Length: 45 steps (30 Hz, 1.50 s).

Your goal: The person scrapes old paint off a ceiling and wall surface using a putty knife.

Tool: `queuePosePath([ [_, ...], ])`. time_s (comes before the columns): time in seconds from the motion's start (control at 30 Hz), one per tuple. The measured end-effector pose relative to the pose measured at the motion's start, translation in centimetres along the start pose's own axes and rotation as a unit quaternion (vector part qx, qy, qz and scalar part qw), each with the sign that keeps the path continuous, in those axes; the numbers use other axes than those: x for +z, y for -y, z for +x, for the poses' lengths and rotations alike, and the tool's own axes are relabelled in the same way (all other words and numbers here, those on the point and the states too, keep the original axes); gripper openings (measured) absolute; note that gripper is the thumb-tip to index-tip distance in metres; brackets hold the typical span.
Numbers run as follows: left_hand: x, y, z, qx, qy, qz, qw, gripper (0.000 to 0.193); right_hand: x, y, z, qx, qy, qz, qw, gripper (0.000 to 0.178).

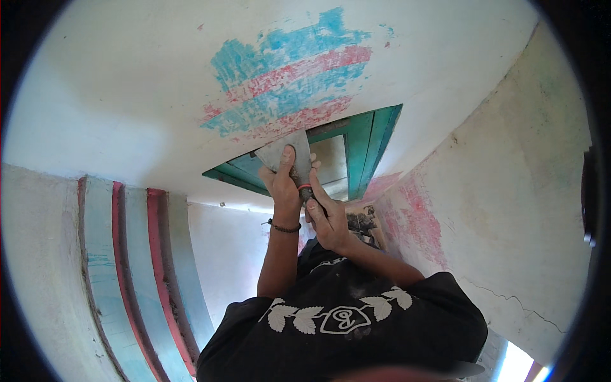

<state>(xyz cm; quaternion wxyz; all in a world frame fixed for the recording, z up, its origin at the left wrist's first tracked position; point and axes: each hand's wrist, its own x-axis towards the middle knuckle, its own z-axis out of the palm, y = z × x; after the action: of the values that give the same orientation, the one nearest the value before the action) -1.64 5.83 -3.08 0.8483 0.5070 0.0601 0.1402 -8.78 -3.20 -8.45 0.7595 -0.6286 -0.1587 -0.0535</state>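
Observation:
Both hands are on a wide-bladed scraper (299, 141) with a dark handle and a red band. My left hand (284, 184) presses its thumb flat on the grey blade, its other fingers mostly hidden behind. Around the handle closes my right hand (332, 228), with the index finger stretched up along the tool. The blade's wide edge lies at the lower border of a patch of blue and pink paint (286, 79) on the whitish wall; whether it touches the wall I cannot tell. Just behind the scraper is a green-framed opening (377, 143).
At the left, pale blue mouldings with pink edges (121, 248) run downward. The right wall (509, 191) carries a rubbed pink patch (417, 223) and a long crack (522, 307). Some dark, cluttered items (366, 226) show beyond my right wrist.

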Motion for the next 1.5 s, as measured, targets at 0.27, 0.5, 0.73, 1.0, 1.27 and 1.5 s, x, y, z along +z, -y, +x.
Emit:
queuePosePath([
  [0.27,0.8,-0.4,0.0,-0.003,-0.019,0.0,1.0,0.037,-0.8,0.4,0.3,0.048,0.01,0.053,0.997,0.056],
  [0.5,1.0,-0.3,-0.3,-0.013,-0.029,0.003,0.999,0.04,-1.0,0.3,0.4,0.028,0.018,0.029,0.999,0.061],
  [0.73,0.8,0.0,-0.1,0.001,-0.015,-0.017,1.0,0.036,-0.6,0.5,0.1,0.04,0.01,0.033,0.999,0.059],
  [1.0,0.9,-0.4,-0.3,-0.01,-0.017,0.022,1.0,0.033,-0.2,-0.3,0.0,0.017,0.009,0.053,0.998,0.062],
  [1.27,0.7,0.3,-0.3,0.002,0.005,-0.014,1.0,0.026,-0.8,-0.5,-0.2,0.042,0.008,0.053,0.998,0.062],
  [1.5,1.1,-0.7,0.4,-0.001,0.038,0.001,0.999,0.029,-0.5,0.7,0.7,0.018,0.001,0.058,0.998,0.059],
])
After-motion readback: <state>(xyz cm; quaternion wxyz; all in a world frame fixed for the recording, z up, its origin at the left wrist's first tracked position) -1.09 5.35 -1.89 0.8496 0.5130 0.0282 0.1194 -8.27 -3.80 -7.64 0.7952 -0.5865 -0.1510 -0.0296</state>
